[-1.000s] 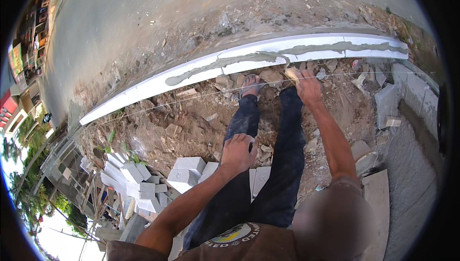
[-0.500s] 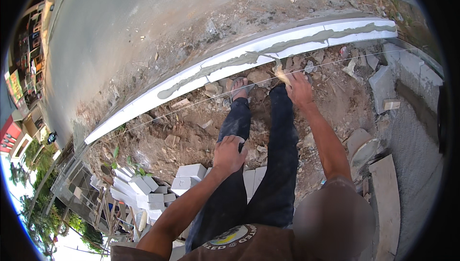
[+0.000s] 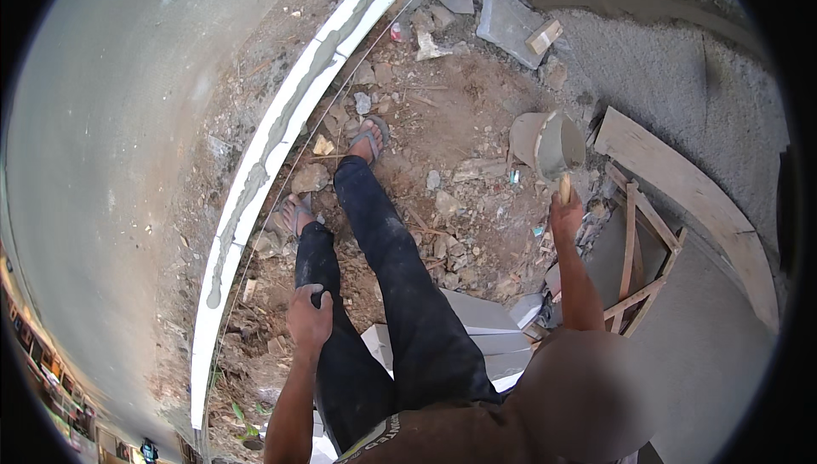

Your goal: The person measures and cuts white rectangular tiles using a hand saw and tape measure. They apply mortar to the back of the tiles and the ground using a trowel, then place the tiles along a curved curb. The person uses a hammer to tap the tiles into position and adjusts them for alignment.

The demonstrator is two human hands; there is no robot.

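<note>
My right hand is closed round the pale wooden handle of a trowel, right at the near rim of a bucket. The trowel's blade does not show clearly. Wet grey mortar coats the inside of the bucket, which looks tilted. My left hand rests on my left knee, its fingers laid over the dark trousers, with grey smears on them. Left of my feet runs a low row of white blocks, and a rough band of grey mortar lies along its top.
A taut string line follows the blocks. Broken stones and rubble cover the soil. A long board and a wooden frame lie to the right. White blocks are stacked behind my legs; a concrete slab lies farther off.
My view has turned to the right. My right hand has carried the trowel from beside the block row to the bucket. My left hand stays on my knee.
</note>
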